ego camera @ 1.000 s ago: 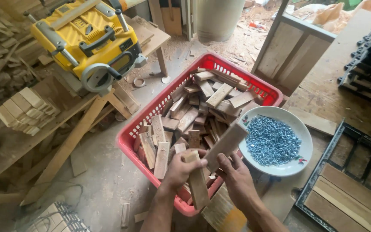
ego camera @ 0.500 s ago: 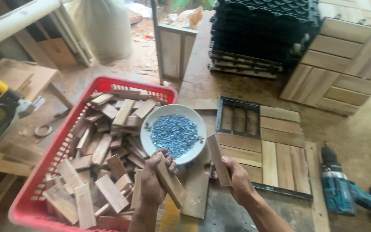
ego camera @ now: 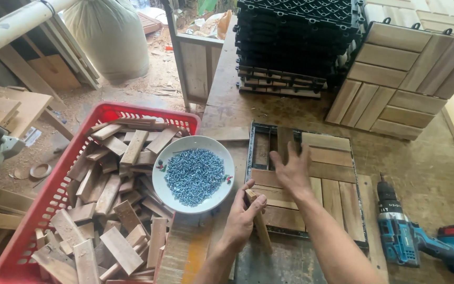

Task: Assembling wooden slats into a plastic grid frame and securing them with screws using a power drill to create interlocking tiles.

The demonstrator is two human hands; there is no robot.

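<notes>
As left hand (ego camera: pixel 244 218) grips slat (ego camera: pixel 258 223), screws (ego camera: pixel 194 176) beside

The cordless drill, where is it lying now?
In the head view, the blue cordless drill lies on the workbench at lower right, just right of the wooden tile under the right hand.

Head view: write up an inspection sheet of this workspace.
Surface: worn wooden workbench, dusty.
Job's things: tile frame partly filled with slats; wooden slat upright on bench.
Clutter: red basket of wood offcuts; white bowl of blue screws; blue cordless drill.
Hands: left hand grips the slat; right hand flat on a slat in the frame.
Cables: nothing seen.
Surroundings: stacked black grids, finished tiles, white sack.
</notes>
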